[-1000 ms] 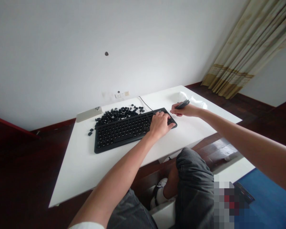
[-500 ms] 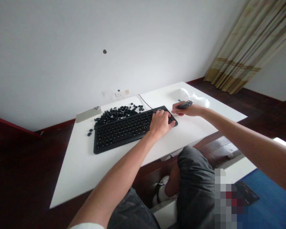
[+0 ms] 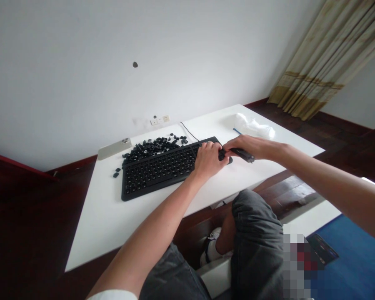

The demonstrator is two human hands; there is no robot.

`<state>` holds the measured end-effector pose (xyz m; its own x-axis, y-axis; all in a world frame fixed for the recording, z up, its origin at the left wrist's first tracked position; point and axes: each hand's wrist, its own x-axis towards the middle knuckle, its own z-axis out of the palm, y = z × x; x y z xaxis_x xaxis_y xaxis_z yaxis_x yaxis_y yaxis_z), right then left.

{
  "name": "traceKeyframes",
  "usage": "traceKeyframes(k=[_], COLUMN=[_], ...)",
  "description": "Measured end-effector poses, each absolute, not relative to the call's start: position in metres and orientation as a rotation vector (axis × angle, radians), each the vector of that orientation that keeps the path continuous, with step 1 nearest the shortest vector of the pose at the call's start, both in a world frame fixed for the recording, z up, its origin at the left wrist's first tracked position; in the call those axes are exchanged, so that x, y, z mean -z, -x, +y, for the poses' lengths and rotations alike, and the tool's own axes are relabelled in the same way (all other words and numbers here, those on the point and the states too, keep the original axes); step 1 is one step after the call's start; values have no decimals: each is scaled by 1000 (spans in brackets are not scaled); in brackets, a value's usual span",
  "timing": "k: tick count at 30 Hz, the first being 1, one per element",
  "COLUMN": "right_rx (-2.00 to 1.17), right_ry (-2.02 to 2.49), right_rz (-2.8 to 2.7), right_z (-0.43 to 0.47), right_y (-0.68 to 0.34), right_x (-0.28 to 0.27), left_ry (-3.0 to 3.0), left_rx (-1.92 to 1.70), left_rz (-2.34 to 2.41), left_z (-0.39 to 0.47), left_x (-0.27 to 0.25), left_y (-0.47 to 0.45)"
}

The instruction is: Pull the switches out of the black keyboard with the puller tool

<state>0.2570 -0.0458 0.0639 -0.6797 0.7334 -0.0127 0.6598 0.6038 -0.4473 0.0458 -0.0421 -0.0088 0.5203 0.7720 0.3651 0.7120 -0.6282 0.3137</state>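
A black keyboard (image 3: 159, 171) with its keycaps off across most of the visible part lies slantwise on the white table (image 3: 100, 225). My left hand (image 3: 208, 158) rests on its right end, fingers flat over it and thumb apart, hiding that section. In my right hand (image 3: 245, 145) is a dark slim tool (image 3: 244, 155), its rear end sticking out toward the lower right. The tool's front end is at the keyboard's right end beside my left thumb; my fingers hide what it touches. Loose black keycaps (image 3: 153, 148) are heaped behind the keyboard.
A phone (image 3: 114, 148) lies left of the keycaps. A clear plastic bag (image 3: 254, 126) and a small blue item (image 3: 236, 131) are beyond my right hand. The cable (image 3: 189, 131) runs back toward the wall socket (image 3: 159, 121).
My right hand has moved in to the keyboard's right end and turned, so the tool's rear end now points lower right. My left hand has stayed in place.
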Motion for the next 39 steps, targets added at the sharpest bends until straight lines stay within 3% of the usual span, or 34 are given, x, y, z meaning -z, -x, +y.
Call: traceKeyframes(k=[10, 14, 26, 39], right_rx=[-144, -173, -106, -3], right_ry=[1296, 1337, 1295, 1261], right_rz=[-2337, -2151, -2193, -2207], right_z=[-72, -83, -85, -85], right_y=[-254, -250, -248, -252], right_x=[-13, 10, 12, 19], left_ry=[-2712, -2770, -2822, -2864], left_rx=[-722, -701, -369, -471], left_rz=[1230, 1192, 1090, 1064], left_z=[-44, -42, -45, -45], left_x=[11, 14, 9, 18], left_y=[-44, -44, -46, -51])
